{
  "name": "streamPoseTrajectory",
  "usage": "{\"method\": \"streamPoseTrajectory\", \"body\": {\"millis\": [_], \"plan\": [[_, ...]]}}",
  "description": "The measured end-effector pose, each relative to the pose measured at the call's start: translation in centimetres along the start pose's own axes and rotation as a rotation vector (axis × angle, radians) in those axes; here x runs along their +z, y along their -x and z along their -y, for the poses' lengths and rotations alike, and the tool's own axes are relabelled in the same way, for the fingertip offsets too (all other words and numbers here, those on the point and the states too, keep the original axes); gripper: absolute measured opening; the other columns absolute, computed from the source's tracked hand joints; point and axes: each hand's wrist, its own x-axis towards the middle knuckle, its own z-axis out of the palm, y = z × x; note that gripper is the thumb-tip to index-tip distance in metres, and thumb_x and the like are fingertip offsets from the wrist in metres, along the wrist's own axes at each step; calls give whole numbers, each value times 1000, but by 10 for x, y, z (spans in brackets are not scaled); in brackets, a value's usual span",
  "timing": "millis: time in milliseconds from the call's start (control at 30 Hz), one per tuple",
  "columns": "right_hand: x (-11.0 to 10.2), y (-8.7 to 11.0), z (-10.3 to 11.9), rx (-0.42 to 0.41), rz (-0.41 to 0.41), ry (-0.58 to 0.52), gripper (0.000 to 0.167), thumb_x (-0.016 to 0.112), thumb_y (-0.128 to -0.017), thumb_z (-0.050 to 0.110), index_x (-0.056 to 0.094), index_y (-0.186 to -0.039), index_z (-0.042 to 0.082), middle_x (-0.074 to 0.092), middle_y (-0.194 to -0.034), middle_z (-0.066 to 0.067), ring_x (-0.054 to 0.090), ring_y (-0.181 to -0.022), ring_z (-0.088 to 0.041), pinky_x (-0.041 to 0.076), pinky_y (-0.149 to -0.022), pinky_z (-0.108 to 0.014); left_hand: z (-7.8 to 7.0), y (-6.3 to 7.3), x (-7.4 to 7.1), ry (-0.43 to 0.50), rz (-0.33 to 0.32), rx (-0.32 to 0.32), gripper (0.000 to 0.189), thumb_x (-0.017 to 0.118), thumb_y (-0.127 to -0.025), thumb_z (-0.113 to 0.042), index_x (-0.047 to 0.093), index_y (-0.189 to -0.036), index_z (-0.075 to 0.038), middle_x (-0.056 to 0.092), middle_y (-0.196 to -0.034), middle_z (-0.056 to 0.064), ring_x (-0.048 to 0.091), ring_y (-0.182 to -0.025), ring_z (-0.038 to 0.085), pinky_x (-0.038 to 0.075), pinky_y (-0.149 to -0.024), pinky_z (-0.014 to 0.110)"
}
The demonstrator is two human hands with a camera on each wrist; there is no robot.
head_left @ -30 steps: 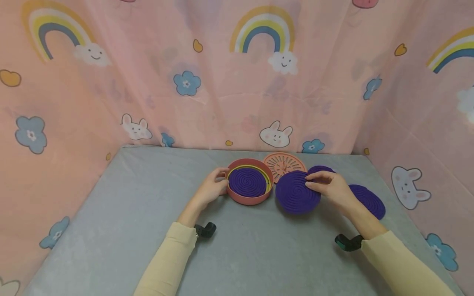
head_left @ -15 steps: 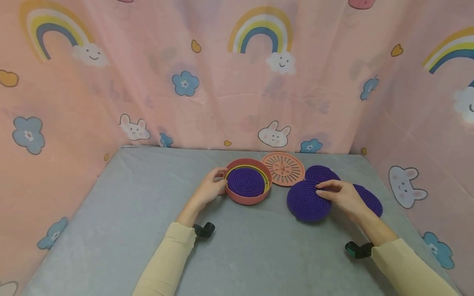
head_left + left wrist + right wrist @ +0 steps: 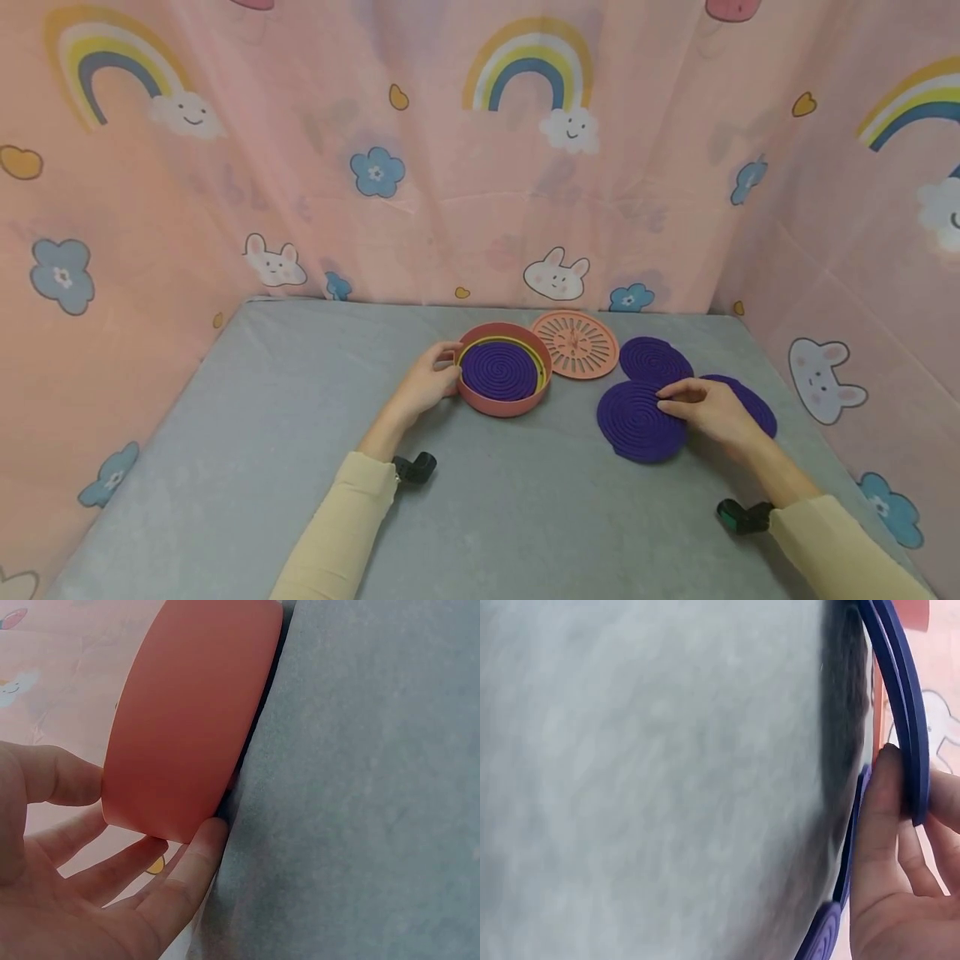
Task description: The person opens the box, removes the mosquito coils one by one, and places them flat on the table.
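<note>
My right hand (image 3: 712, 412) pinches the edge of a purple spiral mosquito coil (image 3: 641, 423). In the right wrist view this mosquito coil (image 3: 900, 690) appears edge-on as two stacked layers, held a little off the cloth. My left hand (image 3: 431, 379) grips the left side of a round coral-red box (image 3: 504, 408), thumb at one edge and fingertips along the wall, as the left wrist view of the box (image 3: 195, 720) shows. Inside that box lies another purple mosquito coil (image 3: 498, 371), with a yellow ring (image 3: 538, 362) around it.
A slotted peach lid (image 3: 576, 343) lies behind the box, to its right. Two more spots hold purple mosquito coils: one behind the held one (image 3: 654, 358), and one on the right (image 3: 753, 404), partly behind my right hand. Grey cloth (image 3: 487, 517) covers the table; a pink printed curtain (image 3: 450, 208) surrounds it.
My right hand has carried the mosquito coil to the right, nearer me and lower, away from the box and lid. The left hand has stayed at the box.
</note>
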Motion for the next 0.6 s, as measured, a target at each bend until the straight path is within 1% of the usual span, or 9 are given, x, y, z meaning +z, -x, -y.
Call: {"method": "streamPoseTrajectory", "body": {"millis": [67, 200, 267, 333, 467, 600], "plan": [[-3, 1, -4, 14, 15, -15, 42, 72, -96, 27, 66, -124, -4, 67, -116, -13, 59, -92, -12, 55, -72, -28, 0, 0, 0, -1, -2, 0, 45, 54, -101, -13, 51, -146, -11, 46, -149, 18, 51, -134, 35, 58, -90, 41], [-7, 4, -10, 35, 38, -56, 40, 70, -98, 22, 63, -124, -8, 68, -109, -10, 62, -85, -12, 57, -70, -30, 1, -1, 0, 4, -1, 6, 45, 54, -101, -12, 51, -146, -11, 47, -149, 19, 52, -134, 35, 59, -90, 40], [-9, 5, -12, 36, 40, -58, 41, 70, -98, 21, 63, -124, -9, 69, -109, -10, 64, -86, -11, 58, -71, -30, 2, -1, 0, 11, 0, 12, 44, 54, -101, -11, 52, -145, -10, 47, -149, 19, 52, -134, 35, 59, -90, 41], [-11, 7, -14, 35, 38, -48, 40, 70, -98, 20, 63, -124, -10, 69, -111, -13, 65, -87, -10, 59, -71, -30, 3, -1, 1, 17, 1, 16, 45, 54, -101, -11, 52, -145, -10, 46, -149, 20, 52, -134, 36, 58, -90, 42], [-17, 11, -17, 38, 43, -34, 39, 70, -97, 17, 62, -123, -11, 67, -117, -18, 68, -87, -13, 60, -73, -31, 3, -1, 1, 20, 1, 18, 45, 54, -100, -11, 51, -145, -10, 47, -149, 20, 52, -133, 36, 58, -90, 42], [-22, 13, -20, 37, 46, -17, 38, 69, -98, 14, 61, -123, -13, 68, -113, -18, 69, -86, -16, 61, -72, -32, 3, -1, 0, 0, 2, 22, 45, 54, -101, -12, 51, -146, -10, 46, -149, 19, 52, -133, 36, 59, -90, 42]]}}
